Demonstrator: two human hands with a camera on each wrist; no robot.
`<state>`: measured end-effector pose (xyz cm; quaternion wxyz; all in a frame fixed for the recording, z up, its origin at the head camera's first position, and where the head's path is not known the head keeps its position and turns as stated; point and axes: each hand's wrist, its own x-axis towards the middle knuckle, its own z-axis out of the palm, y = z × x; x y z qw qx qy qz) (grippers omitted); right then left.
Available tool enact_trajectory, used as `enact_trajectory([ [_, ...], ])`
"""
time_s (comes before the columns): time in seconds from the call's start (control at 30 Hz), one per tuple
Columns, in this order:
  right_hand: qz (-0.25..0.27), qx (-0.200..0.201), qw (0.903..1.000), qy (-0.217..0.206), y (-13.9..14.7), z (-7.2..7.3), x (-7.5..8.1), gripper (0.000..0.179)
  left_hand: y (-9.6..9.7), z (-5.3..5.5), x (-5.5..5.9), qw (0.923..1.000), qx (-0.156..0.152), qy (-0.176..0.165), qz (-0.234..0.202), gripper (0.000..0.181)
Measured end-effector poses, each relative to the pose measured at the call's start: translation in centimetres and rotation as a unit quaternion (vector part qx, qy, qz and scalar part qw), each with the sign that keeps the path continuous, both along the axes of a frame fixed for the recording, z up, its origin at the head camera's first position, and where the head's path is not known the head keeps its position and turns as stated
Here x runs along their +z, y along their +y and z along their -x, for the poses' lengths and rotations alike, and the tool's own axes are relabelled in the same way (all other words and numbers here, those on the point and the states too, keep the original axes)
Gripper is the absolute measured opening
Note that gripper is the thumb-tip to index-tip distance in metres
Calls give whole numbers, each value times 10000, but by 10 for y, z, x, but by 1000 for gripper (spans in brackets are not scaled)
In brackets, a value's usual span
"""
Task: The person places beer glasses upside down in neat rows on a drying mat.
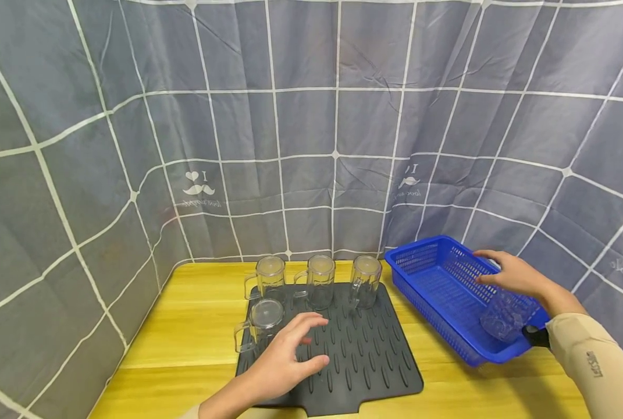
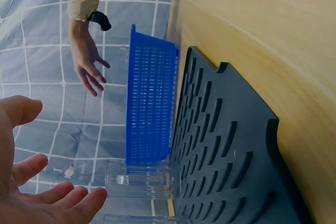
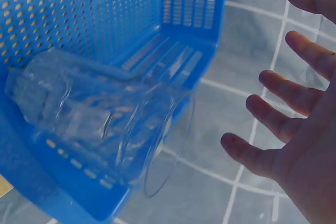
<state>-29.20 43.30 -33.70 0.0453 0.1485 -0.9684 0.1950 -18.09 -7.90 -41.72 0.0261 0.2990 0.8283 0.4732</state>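
My right hand [image 1: 515, 274] hovers over the right side of the blue basket [image 1: 413, 294], its fingers spread in the right wrist view and nothing in them. Below it a clear glass mug [image 3: 100, 119] lies on its side in the basket. My left hand [image 1: 285, 358] hangs above the black drying mat [image 1: 363, 361], thumb and fingers apart and holding nothing. Just beyond that hand an upside-down glass mug [image 1: 266, 314] stands at the mat's left edge. Three more glass mugs [image 1: 320, 282] stand upside down in a row along the mat's back edge.
Yellow wood-grain table [image 1: 170, 343] carries the mat and the basket. A grey checked curtain [image 1: 306, 128] rises behind and on both sides. The basket stands right beside the mat's right edge, close to the back right mug [image 1: 366, 282].
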Motion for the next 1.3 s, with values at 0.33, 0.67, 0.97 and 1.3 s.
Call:
enact_trajectory([
  [0.33, -401, -375, 9974, -475, 29, 0, -14, 77, 3, -1, -7, 9935, -325, -977, -488, 51],
  [0.67, -438, -308, 9957, -757, 38, -8, -23, 73, 5, -2, -12, 9889, -412, -1306, -571, 47],
  [0.97, -468, -220, 9959, -743, 45, -9, -26, 66, 6, -1, -14, 9881, -469, -1348, -581, 46],
  [1.3, -612, -329, 9954, -667, 50, -9, -28, 54, 3, -2, -17, 9879, -466, -1374, -554, 45],
])
